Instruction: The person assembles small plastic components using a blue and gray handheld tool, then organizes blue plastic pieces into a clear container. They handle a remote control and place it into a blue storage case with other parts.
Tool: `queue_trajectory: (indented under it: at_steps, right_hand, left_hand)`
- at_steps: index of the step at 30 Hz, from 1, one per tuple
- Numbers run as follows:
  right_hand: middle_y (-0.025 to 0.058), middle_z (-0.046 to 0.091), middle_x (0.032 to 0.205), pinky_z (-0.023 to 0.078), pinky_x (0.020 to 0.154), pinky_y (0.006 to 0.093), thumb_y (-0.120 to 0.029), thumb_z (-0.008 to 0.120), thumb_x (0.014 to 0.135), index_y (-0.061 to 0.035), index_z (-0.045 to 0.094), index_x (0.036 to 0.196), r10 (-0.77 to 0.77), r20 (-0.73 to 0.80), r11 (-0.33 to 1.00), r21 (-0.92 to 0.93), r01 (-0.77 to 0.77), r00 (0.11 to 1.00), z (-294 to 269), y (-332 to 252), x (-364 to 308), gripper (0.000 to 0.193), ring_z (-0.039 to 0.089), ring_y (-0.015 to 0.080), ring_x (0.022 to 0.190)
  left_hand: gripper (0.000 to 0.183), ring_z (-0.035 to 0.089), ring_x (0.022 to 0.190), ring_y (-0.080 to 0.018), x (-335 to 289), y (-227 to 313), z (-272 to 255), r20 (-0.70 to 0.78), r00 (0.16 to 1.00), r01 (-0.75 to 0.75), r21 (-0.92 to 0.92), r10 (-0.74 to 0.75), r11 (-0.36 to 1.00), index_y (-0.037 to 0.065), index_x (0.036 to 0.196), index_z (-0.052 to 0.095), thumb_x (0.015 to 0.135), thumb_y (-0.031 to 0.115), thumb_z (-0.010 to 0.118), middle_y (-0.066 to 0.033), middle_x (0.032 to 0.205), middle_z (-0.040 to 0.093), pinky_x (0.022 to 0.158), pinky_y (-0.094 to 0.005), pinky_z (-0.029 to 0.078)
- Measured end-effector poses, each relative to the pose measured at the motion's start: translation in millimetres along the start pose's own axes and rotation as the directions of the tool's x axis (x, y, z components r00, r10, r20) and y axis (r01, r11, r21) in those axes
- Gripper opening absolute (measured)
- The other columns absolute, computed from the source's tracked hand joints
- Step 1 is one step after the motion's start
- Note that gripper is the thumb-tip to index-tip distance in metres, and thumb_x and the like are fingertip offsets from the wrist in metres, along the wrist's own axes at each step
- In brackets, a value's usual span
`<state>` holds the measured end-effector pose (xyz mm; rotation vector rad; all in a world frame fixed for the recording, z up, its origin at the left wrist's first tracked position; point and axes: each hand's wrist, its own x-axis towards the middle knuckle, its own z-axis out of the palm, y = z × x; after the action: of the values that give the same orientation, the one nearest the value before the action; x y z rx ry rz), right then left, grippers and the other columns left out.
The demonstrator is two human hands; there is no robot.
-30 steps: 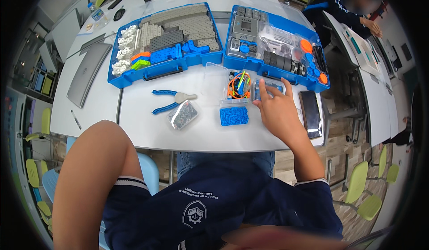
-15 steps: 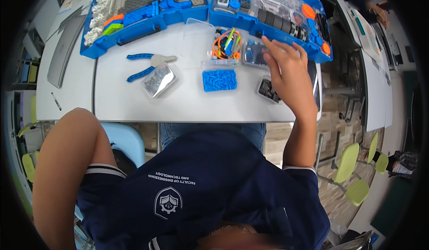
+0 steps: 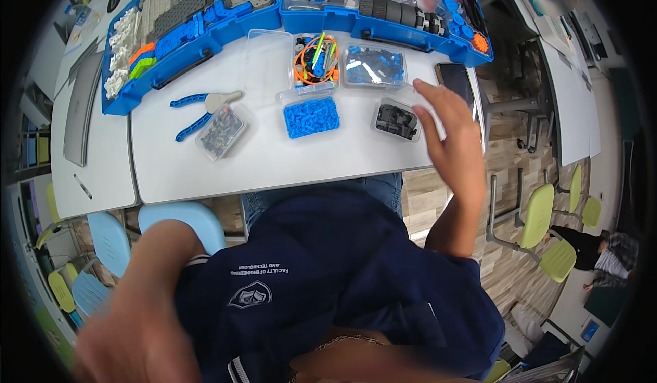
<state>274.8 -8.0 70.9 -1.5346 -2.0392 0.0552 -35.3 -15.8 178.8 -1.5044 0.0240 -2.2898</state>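
My right hand (image 3: pixel 452 137) hovers over the right end of the table, thumb and fingers apart, beside a clear box of black parts (image 3: pixel 397 122). Its fingertips are close to that box's clear lid; whether they touch it I cannot tell. My left hand (image 3: pixel 137 345) is smeared by motion at the lower left, off the table, its fingers unreadable. A closed clear box with blue parts (image 3: pixel 375 65) sits beyond the right hand. Left of the black parts is an open box of small blue pegs (image 3: pixel 311 117). Another box (image 3: pixel 317 61) holds mixed parts and an orange band.
Blue-handled pliers (image 3: pixel 205 109) lie beside a small lidded box of greyish parts (image 3: pixel 222 133). Two large blue trays, left (image 3: pixel 185 61) and right (image 3: pixel 328 24), line the back with building pieces and wheels. A dark phone (image 3: pixel 457 82) lies near the right edge.
My right hand has drawn back from the clear box of blue parts toward the right, uncovering it and the phone. My left hand has come into view at the lower left. The view has shifted.
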Motion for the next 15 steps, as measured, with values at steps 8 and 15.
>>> queue_trajectory:
  at_steps: [8, 15]
  right_hand:
    - [0.0120, 0.068, 0.127, 0.045, 0.105, 0.0476, 0.001, 0.075, 0.080, -0.0034, 0.065, 0.126, -0.154, -0.071, 0.985, -0.084, 0.148, 0.986, 20.9, -10.8, -46.8, 0.048, 0.064, 0.0279, 0.120]
    - [0.0081, 0.072, 0.118, 0.046, 0.105, 0.0484, 0.001, 0.078, 0.077, -0.0051, 0.070, 0.121, -0.167, -0.099, 0.986, -0.043, 0.163, 0.981, 41.5, -8.8, -68.6, 0.045, 0.068, 0.0262, 0.114]
  left_hand:
    - [0.045, 0.061, 0.114, -0.0331, -110.5, -33.2, -41.7, 0.452, 0.257, 0.316, 0.796, -0.854, 0.516, 0.000, 0.132, 0.057, 0.093, 0.020, 0.068, -0.0154, 0.119, 0.070, 0.103, -0.0437, 0.042]
    - [0.062, 0.060, 0.111, -0.0318, -148.5, -40.5, -36.4, 0.365, 0.020, 0.157, 0.918, -0.931, 0.364, -0.004, 0.131, 0.059, 0.090, 0.040, 0.072, -0.0146, 0.112, 0.073, 0.102, -0.0452, 0.037]
